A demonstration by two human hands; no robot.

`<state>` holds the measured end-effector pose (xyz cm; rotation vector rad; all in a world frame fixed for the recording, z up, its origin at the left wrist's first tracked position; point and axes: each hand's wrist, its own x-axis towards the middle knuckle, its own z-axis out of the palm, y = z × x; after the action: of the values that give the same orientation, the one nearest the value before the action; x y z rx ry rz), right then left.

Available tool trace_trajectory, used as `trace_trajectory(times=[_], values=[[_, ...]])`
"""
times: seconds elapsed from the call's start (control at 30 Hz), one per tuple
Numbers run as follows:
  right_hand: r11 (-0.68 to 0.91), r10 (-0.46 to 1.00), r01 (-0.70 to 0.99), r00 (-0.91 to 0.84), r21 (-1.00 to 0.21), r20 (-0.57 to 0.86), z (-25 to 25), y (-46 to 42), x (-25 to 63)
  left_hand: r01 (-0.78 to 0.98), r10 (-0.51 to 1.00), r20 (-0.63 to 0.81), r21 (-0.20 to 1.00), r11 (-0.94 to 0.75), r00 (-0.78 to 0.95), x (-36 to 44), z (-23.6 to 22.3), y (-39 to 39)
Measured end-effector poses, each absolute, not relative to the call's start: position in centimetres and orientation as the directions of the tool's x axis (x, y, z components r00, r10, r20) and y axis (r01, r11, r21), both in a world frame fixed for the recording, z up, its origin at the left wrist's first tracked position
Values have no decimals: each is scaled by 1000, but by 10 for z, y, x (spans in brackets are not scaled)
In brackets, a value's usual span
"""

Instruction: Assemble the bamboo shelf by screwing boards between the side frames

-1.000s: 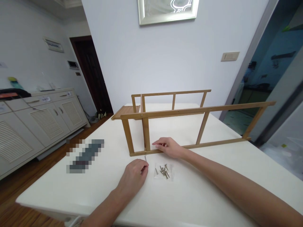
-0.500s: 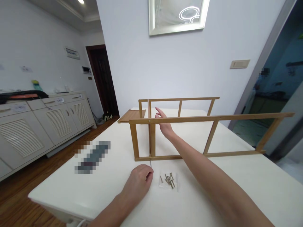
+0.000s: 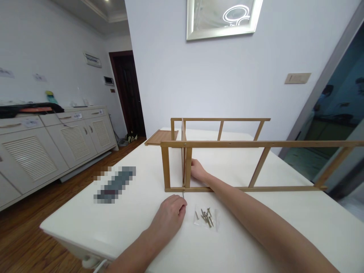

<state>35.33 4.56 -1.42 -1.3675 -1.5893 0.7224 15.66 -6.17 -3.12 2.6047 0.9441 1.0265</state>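
A wooden shelf frame (image 3: 227,144) lies on its side on the white table (image 3: 127,227), with two ladder-like sides joined by an upright slatted panel (image 3: 183,159) near the left end. My left hand (image 3: 172,210) rests on the table in front, closed on a thin metal rod (image 3: 183,196) whose end meets the frame's lower rail. Inside the frame, my right hand (image 3: 198,170) is beside the panel, its fingers mostly hidden behind a wooden post (image 3: 188,167). A clear plastic bag (image 3: 216,220) with several screws (image 3: 207,217) lies between my forearms.
Another slatted wooden panel (image 3: 162,137) lies at the far left of the table. A blurred dark object (image 3: 116,185) is on the left side. White cabinets (image 3: 71,140) stand farther left; a wall (image 3: 227,83) rises behind the table. A person is partly visible through the doorway at right.
My right hand has come down from near the upper rail to low beside the panel, its pointing finger no longer showing. My left hand keeps its place at the lower rail. The view has shifted slightly.
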Motion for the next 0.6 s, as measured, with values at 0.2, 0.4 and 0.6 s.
trace_trajectory(times=[0.2, 0.4, 0.6], values=[[327, 944, 563, -154, -759, 292, -17, 31, 364, 481, 593, 574, 354, -802, 565, 156, -33, -63], [467, 884, 571, -288, -675, 368, -10, 18, 368, 478, 594, 566, 359, -802, 572, 156, -33, -64], [496, 868, 555, -299, -668, 396, -9, 10, 366, 476, 598, 568, 368, -799, 565, 156, -33, -64]])
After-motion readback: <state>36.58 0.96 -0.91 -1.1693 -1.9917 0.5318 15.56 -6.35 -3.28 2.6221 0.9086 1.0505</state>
